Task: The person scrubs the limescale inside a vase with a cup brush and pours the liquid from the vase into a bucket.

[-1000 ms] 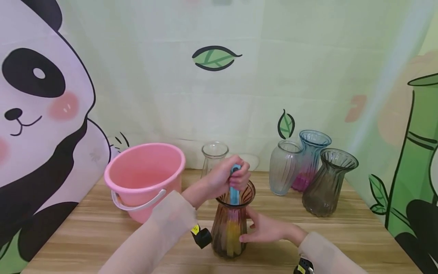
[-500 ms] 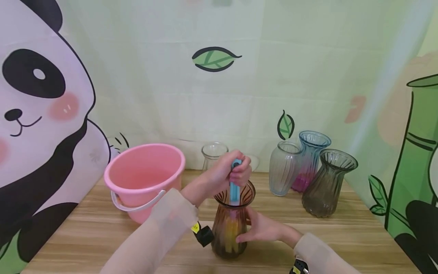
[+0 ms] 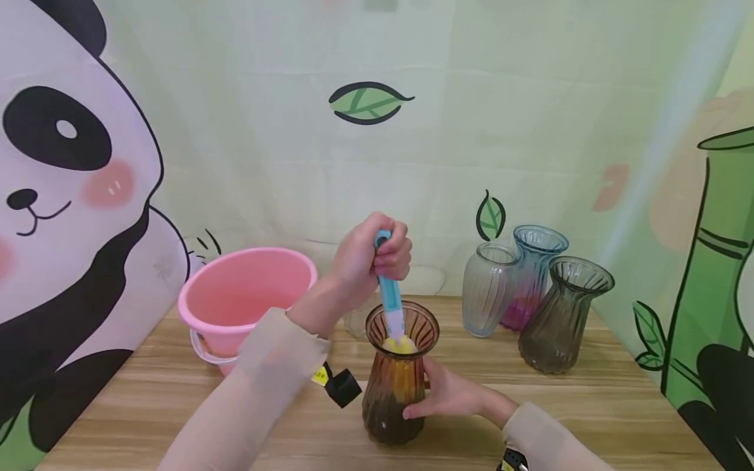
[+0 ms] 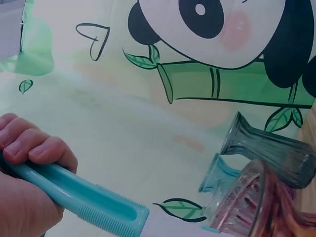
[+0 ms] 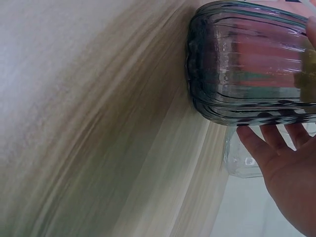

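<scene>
My left hand (image 3: 372, 258) grips the blue handle of a bottle brush (image 3: 390, 294), its fingers wrapped round it. The brush slants down into a ribbed amber-brown glass vase (image 3: 391, 412), and its yellow head shows just inside the mouth and neck. Upright on the wooden table, the vase is held from the right side by my right hand (image 3: 453, 391), thumb in front and fingers behind. In the left wrist view the handle (image 4: 94, 197) lies across the palm. In the right wrist view my fingers (image 5: 259, 145) touch the side of the vase (image 5: 247, 64).
A pink bucket (image 3: 194, 314) with a pale handle stands on the left of the table. Behind my left hand is a clear glass vase (image 3: 356, 322), mostly hidden. At the right are a clear vase (image 3: 485, 291), a blue-and-pink vase (image 3: 533, 261) and a grey vase (image 3: 554, 337).
My left hand has risen and shifted left, drawing the brush upward so its yellow head moved from low in the vase to near the mouth. My right hand stays on the vase.
</scene>
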Demonstrator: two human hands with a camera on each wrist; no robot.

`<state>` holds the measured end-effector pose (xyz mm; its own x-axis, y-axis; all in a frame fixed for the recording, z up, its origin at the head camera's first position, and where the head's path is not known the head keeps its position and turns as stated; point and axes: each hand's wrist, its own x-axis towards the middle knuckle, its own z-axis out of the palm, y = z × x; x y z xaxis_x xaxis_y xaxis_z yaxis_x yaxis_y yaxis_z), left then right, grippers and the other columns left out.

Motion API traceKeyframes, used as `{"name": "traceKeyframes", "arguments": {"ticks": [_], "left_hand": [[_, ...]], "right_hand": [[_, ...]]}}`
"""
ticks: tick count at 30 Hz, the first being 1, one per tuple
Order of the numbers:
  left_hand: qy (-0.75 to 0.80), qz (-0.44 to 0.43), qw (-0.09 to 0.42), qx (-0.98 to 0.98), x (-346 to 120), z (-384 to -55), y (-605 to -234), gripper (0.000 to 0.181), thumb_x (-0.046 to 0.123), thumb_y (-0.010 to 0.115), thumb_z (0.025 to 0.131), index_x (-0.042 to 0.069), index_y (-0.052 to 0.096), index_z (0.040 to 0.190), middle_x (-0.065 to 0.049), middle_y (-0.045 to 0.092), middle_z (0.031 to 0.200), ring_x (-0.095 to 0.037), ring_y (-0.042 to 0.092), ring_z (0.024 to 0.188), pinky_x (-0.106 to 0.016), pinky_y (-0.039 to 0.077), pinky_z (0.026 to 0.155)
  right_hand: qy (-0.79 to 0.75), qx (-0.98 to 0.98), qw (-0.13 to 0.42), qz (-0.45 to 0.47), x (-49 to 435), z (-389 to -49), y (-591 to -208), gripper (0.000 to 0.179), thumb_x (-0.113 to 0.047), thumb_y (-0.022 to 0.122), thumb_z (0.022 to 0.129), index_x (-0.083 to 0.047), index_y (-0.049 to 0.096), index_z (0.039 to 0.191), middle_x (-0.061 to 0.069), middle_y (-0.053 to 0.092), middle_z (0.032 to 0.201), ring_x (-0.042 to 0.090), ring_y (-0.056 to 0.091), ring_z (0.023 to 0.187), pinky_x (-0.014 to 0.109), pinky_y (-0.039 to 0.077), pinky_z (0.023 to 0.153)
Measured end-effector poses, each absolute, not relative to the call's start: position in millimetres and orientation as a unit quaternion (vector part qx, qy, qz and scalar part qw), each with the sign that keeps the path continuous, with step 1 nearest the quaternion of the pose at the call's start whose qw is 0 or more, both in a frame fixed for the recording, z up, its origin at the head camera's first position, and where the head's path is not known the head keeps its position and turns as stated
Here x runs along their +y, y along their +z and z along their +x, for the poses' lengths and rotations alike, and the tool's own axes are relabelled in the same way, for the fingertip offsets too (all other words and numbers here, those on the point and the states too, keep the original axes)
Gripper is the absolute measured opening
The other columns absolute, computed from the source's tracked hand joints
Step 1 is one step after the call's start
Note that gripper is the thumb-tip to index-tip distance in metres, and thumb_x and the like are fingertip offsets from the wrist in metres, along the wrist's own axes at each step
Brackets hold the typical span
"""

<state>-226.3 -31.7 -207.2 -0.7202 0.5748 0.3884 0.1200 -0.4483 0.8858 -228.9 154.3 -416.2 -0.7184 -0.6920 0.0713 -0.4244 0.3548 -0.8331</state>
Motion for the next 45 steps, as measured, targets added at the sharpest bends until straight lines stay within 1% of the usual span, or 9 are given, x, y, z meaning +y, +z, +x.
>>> {"name": "traceKeyframes", "arguments": {"ticks": [7, 12, 19, 23, 27, 32, 38, 41, 45], "left_hand": [[0.808, 0.318, 0.082, 0.490, -39.6, -219.5, -201.7, 0.033, 0.008, 0.023, 0.081, 0.015, 0.024, 0.048, 0.006, 0.022, 0.041, -0.009, 0.016, 0.038, -0.024, 0.012, 0.043], [0.819, 0.314, 0.060, 0.477, -46.4, -214.3, -192.5, 0.032, 0.008, 0.021, 0.080, 0.015, 0.023, 0.048, 0.005, 0.019, 0.042, -0.011, 0.013, 0.039, -0.025, 0.011, 0.044], [0.822, 0.326, 0.038, 0.466, -57.0, -208.7, -172.6, 0.033, 0.008, 0.019, 0.081, 0.014, 0.023, 0.049, 0.004, 0.018, 0.043, -0.012, 0.013, 0.039, -0.025, 0.009, 0.044], [0.822, 0.340, 0.010, 0.457, -66.0, -206.9, -162.2, 0.033, 0.008, 0.017, 0.082, 0.014, 0.022, 0.050, 0.004, 0.019, 0.043, -0.012, 0.014, 0.038, -0.026, 0.009, 0.044], [0.830, 0.331, -0.019, 0.449, -77.8, -205.7, -157.9, 0.032, 0.007, 0.016, 0.082, 0.014, 0.022, 0.050, 0.003, 0.019, 0.043, -0.013, 0.014, 0.038, -0.027, 0.009, 0.044], [0.880, 0.317, -0.030, 0.351, -104.6, -200.8, -146.0, 0.033, 0.007, 0.020, 0.081, 0.011, 0.023, 0.049, 0.002, 0.019, 0.043, -0.012, 0.015, 0.037, -0.024, 0.008, 0.043], [0.926, 0.299, -0.040, 0.228, -149.2, -188.9, -138.5, 0.036, 0.016, 0.029, 0.084, 0.007, 0.026, 0.050, -0.002, 0.024, 0.043, -0.015, 0.019, 0.037, -0.023, 0.012, 0.043], [0.934, 0.290, -0.047, 0.205, -170.5, -182.3, -141.9, 0.038, 0.019, 0.032, 0.086, 0.005, 0.028, 0.051, -0.005, 0.027, 0.043, -0.017, 0.021, 0.037, -0.024, 0.015, 0.043], [0.921, 0.297, -0.045, 0.248, -188.1, -179.4, -144.3, 0.040, 0.020, 0.032, 0.088, 0.004, 0.029, 0.052, -0.006, 0.028, 0.045, -0.018, 0.023, 0.038, -0.025, 0.015, 0.043]], "right_hand": [[-0.451, 0.810, 0.158, -0.341, 156.4, -230.8, -417.5, 0.080, -0.024, 0.076, 0.074, -0.008, 0.029, 0.137, 0.008, 0.045, 0.133, 0.024, 0.045, 0.122, 0.032, 0.039, 0.099], [-0.456, 0.802, 0.163, -0.350, 156.8, -230.8, -416.8, 0.079, -0.023, 0.075, 0.075, -0.009, 0.028, 0.137, 0.009, 0.043, 0.134, 0.024, 0.044, 0.123, 0.031, 0.040, 0.098], [-0.454, 0.795, 0.140, -0.377, 154.8, -229.0, -418.4, 0.077, -0.026, 0.075, 0.075, -0.009, 0.030, 0.136, 0.009, 0.044, 0.134, 0.021, 0.044, 0.123, 0.029, 0.040, 0.099], [-0.460, 0.792, 0.140, -0.375, 153.2, -228.2, -419.3, 0.078, -0.024, 0.075, 0.076, -0.009, 0.028, 0.137, 0.009, 0.041, 0.136, 0.023, 0.042, 0.124, 0.030, 0.041, 0.098], [-0.456, 0.801, 0.138, -0.363, 153.6, -227.0, -419.4, 0.081, -0.024, 0.075, 0.076, -0.009, 0.026, 0.138, 0.010, 0.039, 0.138, 0.025, 0.041, 0.125, 0.030, 0.041, 0.098], [-0.450, 0.812, 0.133, -0.348, 156.6, -225.7, -417.8, 0.086, -0.025, 0.075, 0.075, -0.007, 0.022, 0.140, 0.014, 0.038, 0.139, 0.028, 0.041, 0.125, 0.032, 0.042, 0.097], [-0.443, 0.820, 0.127, -0.340, 158.7, -225.3, -417.8, 0.085, -0.028, 0.074, 0.076, -0.009, 0.022, 0.140, 0.013, 0.038, 0.139, 0.027, 0.041, 0.126, 0.034, 0.041, 0.098], [-0.445, 0.818, 0.122, -0.344, 158.0, -224.6, -418.2, 0.083, -0.029, 0.074, 0.076, -0.008, 0.024, 0.139, 0.013, 0.040, 0.137, 0.027, 0.043, 0.124, 0.033, 0.041, 0.098], [-0.443, 0.817, 0.114, -0.351, 156.1, -223.5, -419.2, 0.081, -0.030, 0.075, 0.075, -0.008, 0.027, 0.137, 0.011, 0.043, 0.135, 0.025, 0.045, 0.122, 0.033, 0.042, 0.097]]}}
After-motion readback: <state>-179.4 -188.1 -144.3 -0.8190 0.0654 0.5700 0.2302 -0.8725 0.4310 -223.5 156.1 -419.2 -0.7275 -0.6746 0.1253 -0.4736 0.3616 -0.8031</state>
